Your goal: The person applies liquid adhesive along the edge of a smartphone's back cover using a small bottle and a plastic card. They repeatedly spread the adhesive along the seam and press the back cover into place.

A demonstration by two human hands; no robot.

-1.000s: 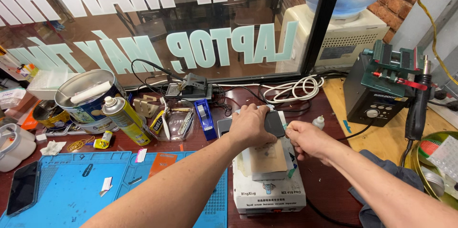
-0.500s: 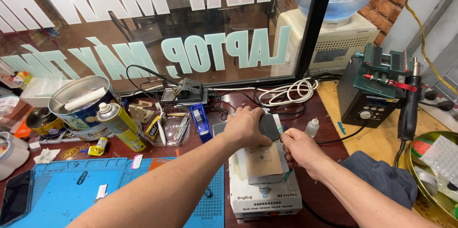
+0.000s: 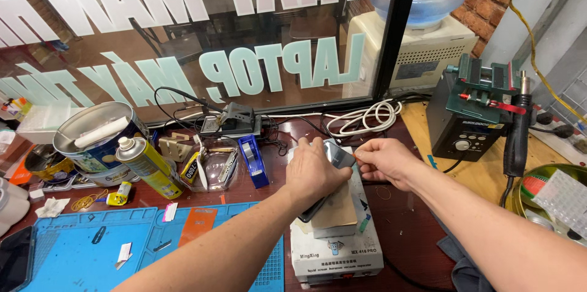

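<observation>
While the left hand (image 3: 315,173) clasps the phone (image 3: 338,156), the right hand (image 3: 385,162) pinches its edge.

Repair shop: soldering station (image 3: 469,114), work mat (image 3: 79,249)

- The left hand (image 3: 313,176) lies palm down, fingers curled forward, its forearm running in from the lower left.
- The right hand (image 3: 384,162) sits just beside it, thumb and forefinger pinched together, forearm stretching in from the lower right.
</observation>
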